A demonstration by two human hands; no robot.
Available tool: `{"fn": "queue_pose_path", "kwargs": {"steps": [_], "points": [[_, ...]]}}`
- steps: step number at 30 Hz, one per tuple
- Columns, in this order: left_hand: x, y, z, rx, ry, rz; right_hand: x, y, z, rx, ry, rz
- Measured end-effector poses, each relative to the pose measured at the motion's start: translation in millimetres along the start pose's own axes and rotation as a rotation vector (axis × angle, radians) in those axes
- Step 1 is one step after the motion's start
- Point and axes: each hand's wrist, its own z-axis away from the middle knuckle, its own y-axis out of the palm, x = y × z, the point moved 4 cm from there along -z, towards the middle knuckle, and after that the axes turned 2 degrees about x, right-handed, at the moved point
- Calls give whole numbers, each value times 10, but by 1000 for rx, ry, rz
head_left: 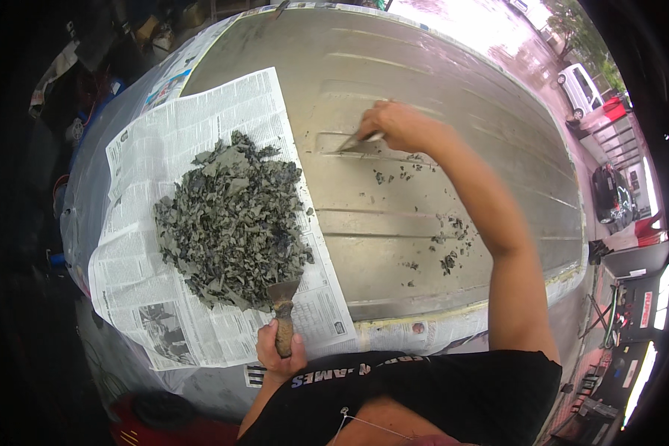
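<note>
My left hand [279, 351] is closed round the worn handle of a scraper [283, 318]. Its blade touches the near edge of a heap of grey paint flakes [234, 219]. Under the heap, an open newspaper sheet [149, 275] covers the left part of a ribbed vehicle roof [394, 264]. My right hand [395, 126] is stretched out over the bare roof, gripping a second scraper [355, 142]. That blade's edge meets the metal beside a raised rib; the fingers hide its handle. Loose flakes [447, 260] lie scattered below my right forearm.
Masking newspaper [412, 332] and tape line the roof's edges. Right of the vehicle stand a dark car [612, 195], a white van [578, 89] and a dark tool cabinet [632, 320]. A red vehicle part [160, 420] shows at the lower left.
</note>
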Motion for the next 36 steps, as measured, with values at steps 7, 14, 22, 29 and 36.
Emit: {"fn": "queue_pose_path", "kwargs": {"steps": [7,14,22,29,36], "points": [[-48,18,-80,25,27,21,-394,168,1561,79,270,0],[-42,21,-111,39,88,51,-210,-38,1985,-9,346,35],[-45,-19,-82,8,32,49,509,-265,539,-29,164,-54],[-74,-24,-100,-8,21,26,555,-110,46,24,120,-20],[-52,-25,-72,-13,36,18,467,70,651,30,46,112]]}}
